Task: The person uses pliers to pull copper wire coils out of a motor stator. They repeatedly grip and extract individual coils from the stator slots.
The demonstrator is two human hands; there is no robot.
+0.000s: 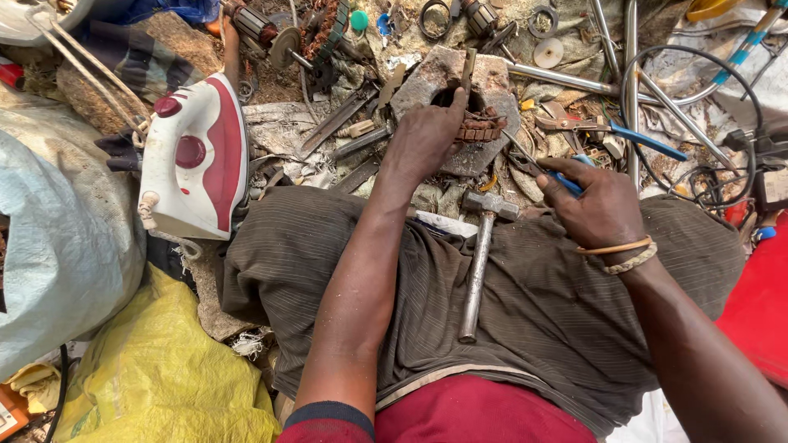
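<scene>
A rusty motor core (478, 128) is pinned on a stone block (435, 78) by the left hand (425, 139), fingers closed on it. Blue-handled pliers (548, 174) are clasped in the right hand (599, 205). A hammer (480, 258) is laid across the lap.

The lap (533, 303) offers the only open stretch, broken by the hammer (480, 262) lying along it between the two forearms. Ahead, the ground is packed: the stone block (447, 82) sits under the left hand (423, 139), with the rusty motor core (480, 127) on it. The right hand (599, 205) and its blue-handled pliers (542, 172) close the gap to the right. Steel rods (632, 82) and a black cable (698, 115) bar the far right; the clothes iron (197, 156) and grey sack (57, 246) block the left.
</scene>
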